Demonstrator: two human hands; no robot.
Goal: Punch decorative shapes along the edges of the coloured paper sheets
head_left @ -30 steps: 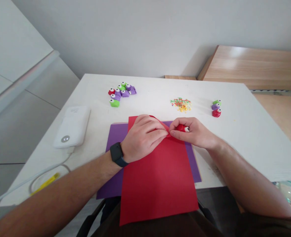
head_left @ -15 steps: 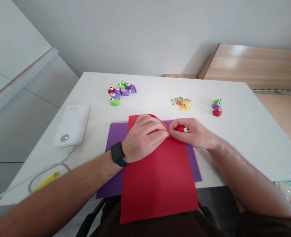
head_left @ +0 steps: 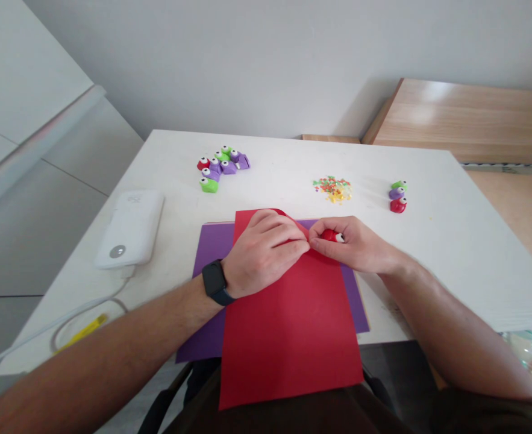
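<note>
Red sheet (head_left: 288,337): over the purple sheet (head_left: 203,322), overhanging the table's (head_left: 279,172) near edge; we judge it light, easily creased, best held by corners.
Left hand (head_left: 266,253): our fingertips pinch its curled far-right part.
Right hand (head_left: 355,244): our fingers curl round a red figure (head_left: 330,235), fingertips meeting the left's.

It seems a home: the white desk (head_left: 284,175) has a plain wall (head_left: 247,72) behind its far edge and wooden furniture (head_left: 464,117) near its far right corner.
</note>
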